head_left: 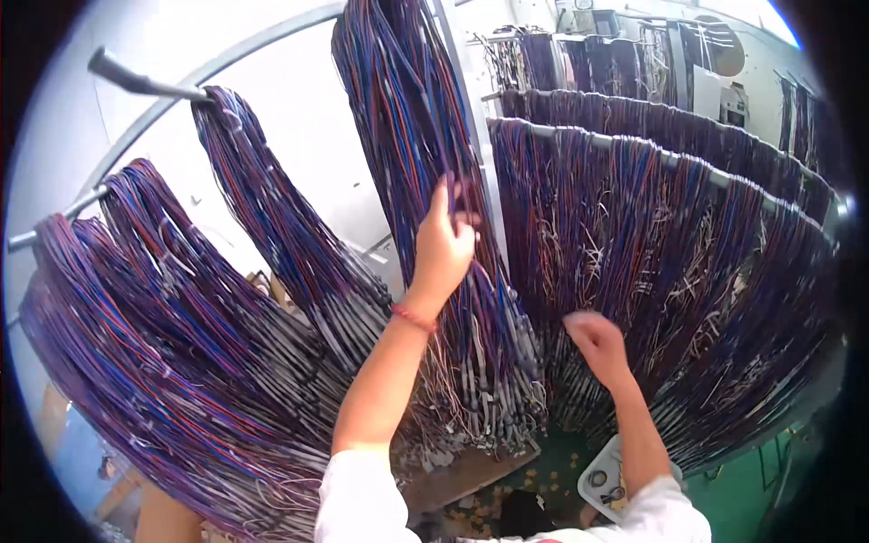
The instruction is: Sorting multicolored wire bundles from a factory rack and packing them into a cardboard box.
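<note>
A thick bundle of blue, purple and red wires (398, 100) hangs from above, in front of me. My left hand (444, 240) is raised against its middle, index finger pointing up and the other fingers partly bent among the strands. Lower and to the right, my right hand (599, 344) is slightly blurred, its fingers curled toward the thumb in front of a wide rack of hanging wires (634, 199). Whatever lies between those fingers, if anything, is too small to see. Grey sleeved ends and connectors (493, 398) dangle at the foot of the middle bundle.
More wire bundles (272, 208) hang on metal pegs (136, 81) to the left. Below right, a white tray (593, 493) holds small round parts. A brown board (480, 480) lies low on the green floor (561, 452), which has scattered yellowish bits. Further racks stand behind.
</note>
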